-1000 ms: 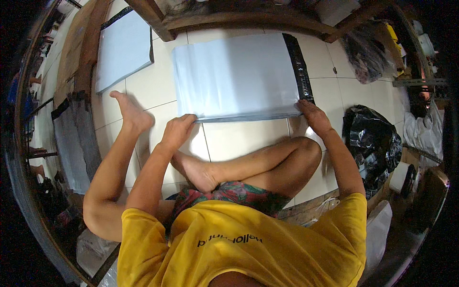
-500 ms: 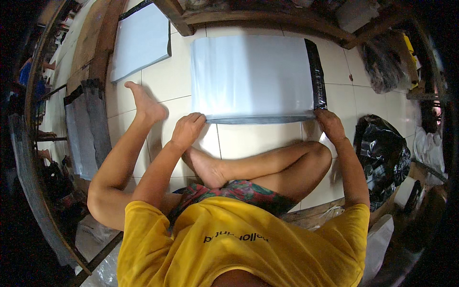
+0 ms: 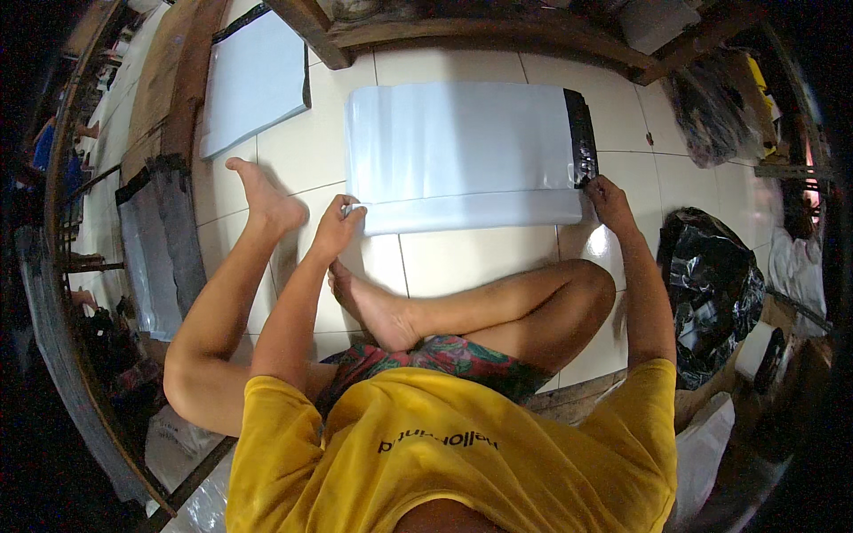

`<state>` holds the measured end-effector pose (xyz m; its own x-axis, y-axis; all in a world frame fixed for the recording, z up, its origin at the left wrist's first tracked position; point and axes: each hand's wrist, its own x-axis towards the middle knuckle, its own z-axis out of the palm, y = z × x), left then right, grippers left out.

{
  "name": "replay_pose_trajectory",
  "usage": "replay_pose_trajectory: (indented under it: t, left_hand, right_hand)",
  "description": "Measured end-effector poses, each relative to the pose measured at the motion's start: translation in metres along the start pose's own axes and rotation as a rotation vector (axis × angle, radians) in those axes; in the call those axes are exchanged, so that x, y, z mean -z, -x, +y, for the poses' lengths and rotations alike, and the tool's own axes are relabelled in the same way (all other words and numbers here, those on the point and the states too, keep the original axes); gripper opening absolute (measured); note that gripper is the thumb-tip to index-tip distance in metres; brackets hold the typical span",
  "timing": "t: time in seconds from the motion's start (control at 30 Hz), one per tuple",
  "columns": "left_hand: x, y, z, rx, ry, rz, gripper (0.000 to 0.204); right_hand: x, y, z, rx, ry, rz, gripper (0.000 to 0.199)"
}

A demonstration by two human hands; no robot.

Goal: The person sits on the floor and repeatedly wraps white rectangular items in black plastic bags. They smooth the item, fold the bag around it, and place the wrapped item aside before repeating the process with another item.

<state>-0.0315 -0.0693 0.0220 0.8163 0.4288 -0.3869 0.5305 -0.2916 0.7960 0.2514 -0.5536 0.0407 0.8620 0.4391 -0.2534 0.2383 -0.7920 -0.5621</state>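
Note:
A stack of pale blue-white plastic mailer bags (image 3: 453,142) lies on the tiled floor in front of me, a black strip along its right side. Along the near side a band of plastic is folded over, with a crease running from left to right. My left hand (image 3: 341,222) is closed on the left end of this band, thumb and fingers pinching it. At the right end, my right hand (image 3: 608,204) grips the bags just below the black strip, its fingertips partly hidden.
Another pale bag stack (image 3: 258,80) lies at the far left, by a wooden board (image 3: 178,89). Grey bags (image 3: 160,249) are left of my foot. A wooden frame (image 3: 489,43) spans the far side. A black plastic bag (image 3: 711,293) sits at the right.
Both hands have lifted slightly away from the floor position, and the near side of the stack has turned over into a folded band. The stack has shifted slightly left and nearer.

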Motion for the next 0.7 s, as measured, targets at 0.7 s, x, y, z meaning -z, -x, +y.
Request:
replay_pose_trajectory:
  t: [0.7]
  left_hand:
    - [0.018,-0.031,-0.016,0.138,-0.133,0.760,0.028]
  right_hand:
    - [-0.032,0.038,-0.092,0.554,0.875,-0.224,0.070]
